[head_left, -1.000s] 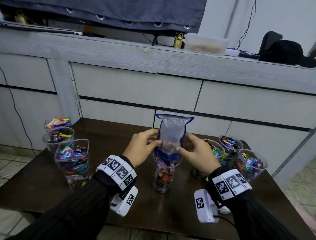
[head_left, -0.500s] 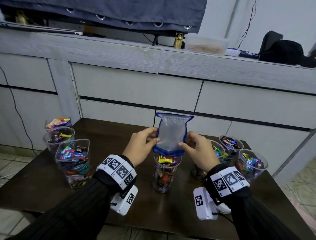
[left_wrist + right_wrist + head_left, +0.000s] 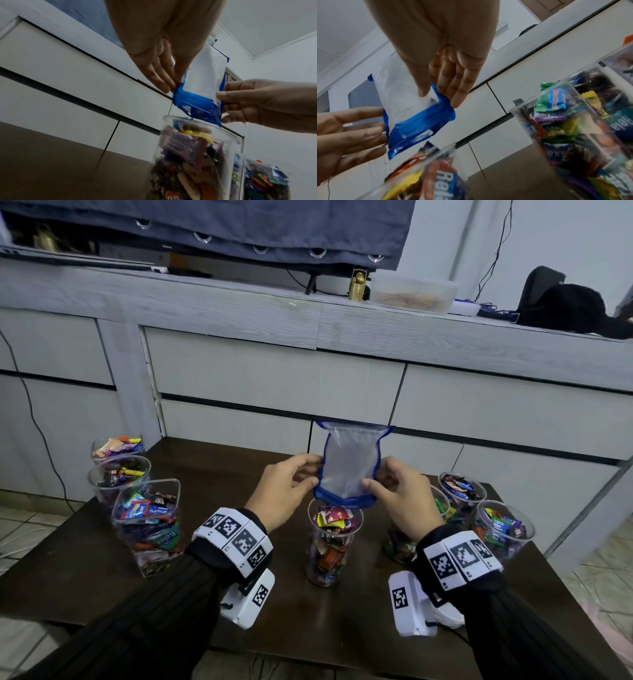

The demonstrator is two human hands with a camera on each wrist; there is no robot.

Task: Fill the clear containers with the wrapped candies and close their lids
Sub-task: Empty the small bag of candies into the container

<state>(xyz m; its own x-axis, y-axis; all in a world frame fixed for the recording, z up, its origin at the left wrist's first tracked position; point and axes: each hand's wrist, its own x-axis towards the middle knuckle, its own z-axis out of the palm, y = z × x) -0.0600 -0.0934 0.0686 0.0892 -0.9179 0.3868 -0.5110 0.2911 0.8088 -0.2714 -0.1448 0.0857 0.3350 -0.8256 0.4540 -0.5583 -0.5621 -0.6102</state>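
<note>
Between the two hands hangs an upended candy bag, frosted clear with blue edges, limp and flat. The left hand pinches its left edge, the right hand its right. Just beneath them stands an open clear container, wrapped candies piled to its rim.

Black ribbed sleeves, white marker-printed wristbands, white wrist cameras

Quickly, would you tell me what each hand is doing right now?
Left hand: pinches the left edge of the bag.
Right hand: pinches the bag's right edge, over the jar.
</note>
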